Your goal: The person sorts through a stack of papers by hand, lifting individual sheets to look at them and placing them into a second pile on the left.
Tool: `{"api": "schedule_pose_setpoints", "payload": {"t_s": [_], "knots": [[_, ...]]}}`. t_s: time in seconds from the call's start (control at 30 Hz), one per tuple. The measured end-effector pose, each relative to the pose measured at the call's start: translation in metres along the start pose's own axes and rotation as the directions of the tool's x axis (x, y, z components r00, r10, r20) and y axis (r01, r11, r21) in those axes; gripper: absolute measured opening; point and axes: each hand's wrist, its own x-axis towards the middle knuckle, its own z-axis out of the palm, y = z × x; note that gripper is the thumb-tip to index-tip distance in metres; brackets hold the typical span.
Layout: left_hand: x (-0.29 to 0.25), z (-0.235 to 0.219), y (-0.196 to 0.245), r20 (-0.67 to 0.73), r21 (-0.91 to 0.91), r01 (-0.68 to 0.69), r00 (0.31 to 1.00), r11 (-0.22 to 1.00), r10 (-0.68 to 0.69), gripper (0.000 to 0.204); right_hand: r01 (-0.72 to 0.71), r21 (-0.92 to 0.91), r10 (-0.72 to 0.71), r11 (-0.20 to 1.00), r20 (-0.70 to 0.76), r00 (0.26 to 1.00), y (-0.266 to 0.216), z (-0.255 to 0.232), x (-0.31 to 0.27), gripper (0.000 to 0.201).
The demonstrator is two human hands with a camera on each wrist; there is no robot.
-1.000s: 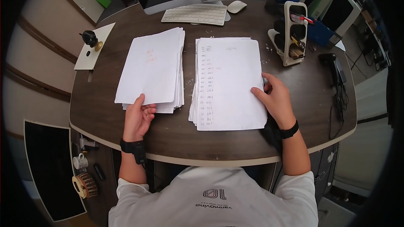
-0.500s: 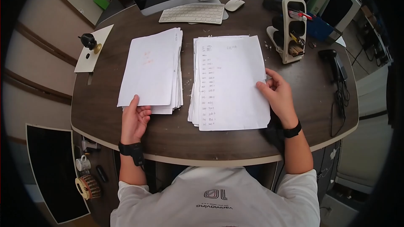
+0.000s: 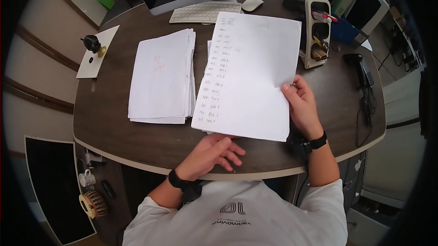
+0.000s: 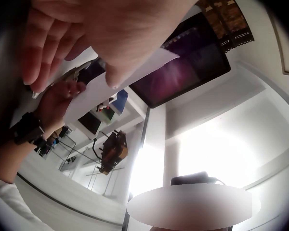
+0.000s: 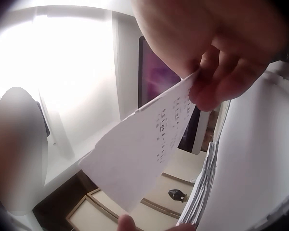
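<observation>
the sheet has lifted; pinched only at one edge by the right hand, it might buckle beyond the loose left hand.

Two paper stacks, one keyboard, one mouse

Your left grip can pass leftward along the desk on your side of the paper pile; the sheet in your right grip blocks straight ahead. Rightward, room runs to the black corded device; the pen holder stands farther forward.
</observation>
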Motion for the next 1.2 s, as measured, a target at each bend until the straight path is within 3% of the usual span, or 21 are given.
{"api": "schedule_pose_setpoints", "payload": {"t_s": [0.23, 0.3, 0.43, 0.5, 0.57, 0.63, 0.7, 0.77, 0.8, 0.83, 0.87, 0.9, 0.93, 1.03, 1.2], "knots": [[0.028, 0.012, -0.016, -0.103, -0.173, -0.153, 0.985, 0.973, 0.137, 0.033, 0.082, -0.037, -0.08, 0.996, 0.056, 0.995, -0.002, 0.006, -0.005, 0.019], [0.019, 0.017, -0.017, -0.012, 0.187, -0.279, 0.958, 0.942, 0.286, 0.03, 0.13, -0.033, -0.131, 0.991, -0.022, 0.991, -0.001, 0.01, -0.006, 0.019], [0.014, 0.026, -0.017, -0.009, 0.094, -0.242, 0.97, 0.966, 0.244, 0.031, 0.144, -0.077, -0.14, 0.987, 0.048, 0.989, 0.0, 0.011, -0.01, 0.019], [0.02, 0.026, -0.018, -0.214, -0.142, -0.15, 0.97, 0.978, 0.118, 0.033, 0.128, -0.12, -0.112, 0.984, 0.134, 0.985, 0.001, 0.011, -0.013, 0.022], [0.018, 0.023, -0.016, -0.263, -0.153, -0.183, 0.955, 0.971, 0.138, 0.033, 0.107, -0.113, -0.091, 0.988, 0.14, 0.986, -0.002, 0.006, -0.013, 0.023], [0.008, 0.011, -0.006, -0.352, -0.099, -0.313, 0.899, 0.945, 0.261, 0.034, 0.09, -0.101, -0.075, 0.991, 0.143, 0.987, -0.004, 0.006, -0.01, 0.023], [-0.003, -0.01, 0.006, -0.513, -0.059, -0.432, 0.786, 0.9, 0.343, 0.029, 0.166, -0.361, -0.19, 0.918, -0.032, 0.981, -0.002, 0.008, -0.005, 0.022], [-0.017, -0.04, 0.021, -0.648, -0.026, -0.499, 0.669, 0.866, 0.365, 0.032, 0.173, -0.447, -0.216, 0.878, -0.046, 0.975, 0.005, -0.002, 0.0, 0.022], [-0.022, -0.053, 0.031, -0.715, -0.023, -0.541, 0.597, 0.84, 0.365, 0.03, 0.169, -0.57, -0.251, 0.804, -0.068, 0.966, 0.005, -0.003, 0.001, 0.03], [-0.027, -0.066, 0.039, -0.708, -0.02, -0.537, 0.603, 0.843, 0.368, 0.03, 0.159, -0.681, -0.289, 0.714, -0.079, 0.954, 0.005, -0.004, 0.004, 0.038], [-0.031, -0.08, 0.047, -0.739, -0.008, -0.556, 0.563, 0.831, 0.37, 0.029, 0.156, -0.679, -0.293, 0.717, -0.09, 0.952, 0.003, -0.002, 0.005, 0.038], [-0.033, -0.09, 0.053, -0.77, 0.004, -0.576, 0.52, 0.817, 0.37, 0.028, 0.146, -0.793, -0.323, 0.592, -0.067, 0.944, 0.001, 0.001, 0.006, 0.048], [-0.033, -0.101, 0.056, -0.767, 0.005, -0.572, 0.524, 0.82, 0.37, 0.028, 0.128, -0.884, -0.345, 0.449, -0.04, 0.938, 0.0, 0.003, 0.006, 0.058], [-0.028, -0.12, 0.054, -0.768, -0.004, -0.484, 0.562, 0.875, 0.308, 0.028, 0.065, -0.902, -0.256, 0.427, -0.051, 0.965, -0.001, 0.004, 0.007, 0.071], [-0.02, -0.133, 0.05, -0.732, -0.01, -0.393, 0.629, 0.919, 0.261, 0.032, 0.084, -0.898, -0.269, 0.431, -0.039, 0.962, 0.0, 0.0, 0.006, 0.067]]}}
